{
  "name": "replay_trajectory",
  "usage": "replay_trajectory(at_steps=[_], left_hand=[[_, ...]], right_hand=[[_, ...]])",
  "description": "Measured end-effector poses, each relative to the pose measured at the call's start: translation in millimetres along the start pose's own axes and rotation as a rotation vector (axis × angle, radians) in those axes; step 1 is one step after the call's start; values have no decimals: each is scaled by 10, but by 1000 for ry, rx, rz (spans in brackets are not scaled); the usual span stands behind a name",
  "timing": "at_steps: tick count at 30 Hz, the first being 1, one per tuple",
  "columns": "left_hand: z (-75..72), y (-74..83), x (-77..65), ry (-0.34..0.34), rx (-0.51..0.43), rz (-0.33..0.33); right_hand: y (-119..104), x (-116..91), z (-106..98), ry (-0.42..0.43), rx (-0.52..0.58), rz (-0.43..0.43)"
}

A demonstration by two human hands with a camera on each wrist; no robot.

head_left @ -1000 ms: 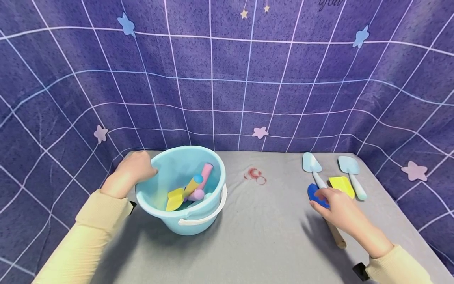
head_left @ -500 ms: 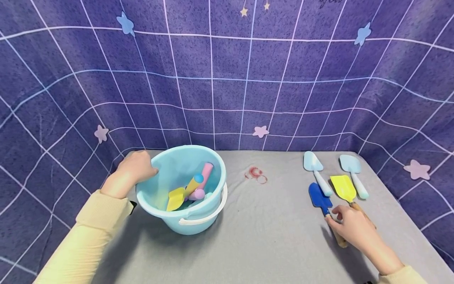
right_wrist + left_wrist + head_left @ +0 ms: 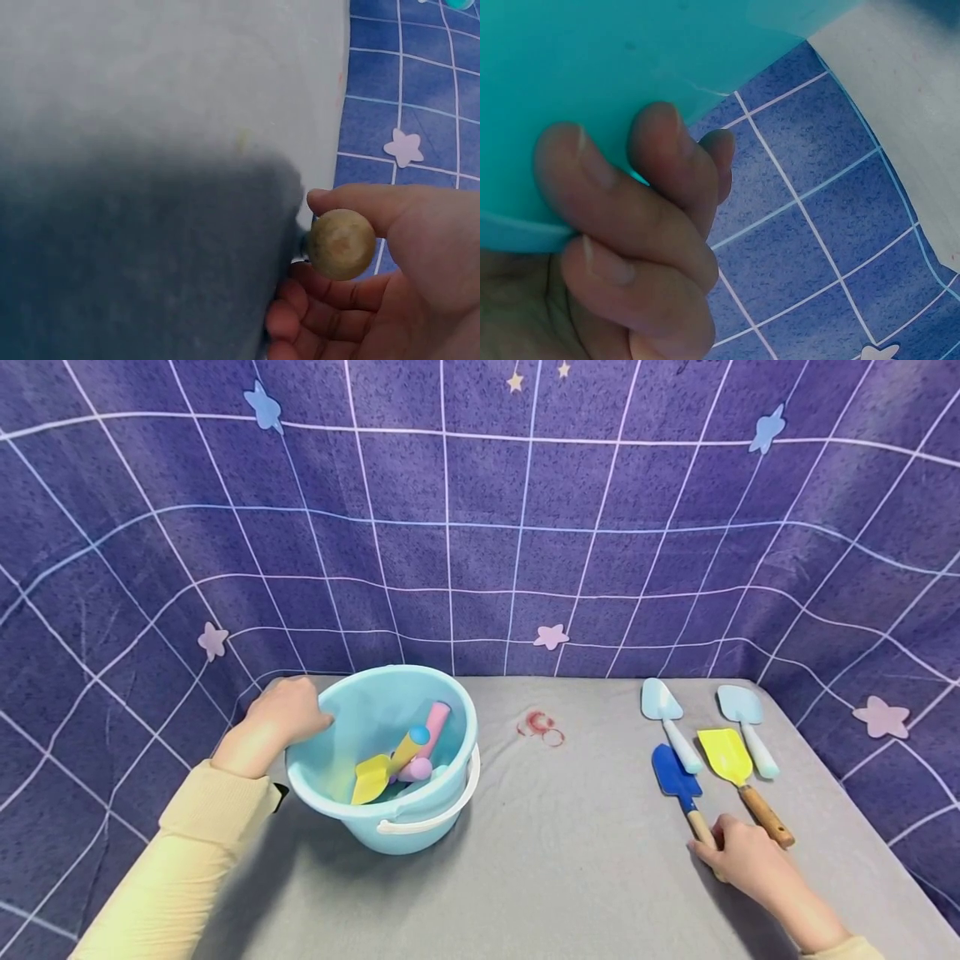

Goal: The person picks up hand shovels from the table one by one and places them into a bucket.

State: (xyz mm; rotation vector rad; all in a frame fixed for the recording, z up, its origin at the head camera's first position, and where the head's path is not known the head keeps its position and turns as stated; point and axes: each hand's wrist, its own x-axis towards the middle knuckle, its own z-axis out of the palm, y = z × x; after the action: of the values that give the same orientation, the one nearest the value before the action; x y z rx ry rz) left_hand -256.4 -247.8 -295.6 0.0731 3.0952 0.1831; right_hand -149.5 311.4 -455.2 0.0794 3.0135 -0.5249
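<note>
1. Whereas it was farther forward 1 second ago, the right hand (image 3: 750, 860) now grips the blue trowel (image 3: 676, 770) by its wooden handle (image 3: 702, 831), apparently securing it, on the desk's (image 3: 555, 827) right side.
2. Left hand (image 3: 288, 714): gripping the bucket (image 3: 401, 841) by its left rim (image 3: 517, 235) (toys (image 3: 405, 756) inside).
3. Open room: bare desk between bucket and blue trowel; yellow shovel (image 3: 726, 756) just right, purple cloth (image 3: 487, 560) along rear edge.

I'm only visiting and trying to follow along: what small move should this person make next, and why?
I'd probably lift the blue shovel gently off the grey surface. The right hand has its thumb and fingers around the wooden handle, and the left hand holds the rim of the bucket, where a yellow shovel already sits.
</note>
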Motion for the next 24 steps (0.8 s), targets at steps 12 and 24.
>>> replay_trajectory(at_steps=[12, 24], left_hand=[[-2, -2, 5, 2, -2, 16], [-2, -15, -3, 1, 3, 28]], right_hand=[[8, 26, 32, 50, -23, 22], [-30, -12, -124, 78, -40, 12]])
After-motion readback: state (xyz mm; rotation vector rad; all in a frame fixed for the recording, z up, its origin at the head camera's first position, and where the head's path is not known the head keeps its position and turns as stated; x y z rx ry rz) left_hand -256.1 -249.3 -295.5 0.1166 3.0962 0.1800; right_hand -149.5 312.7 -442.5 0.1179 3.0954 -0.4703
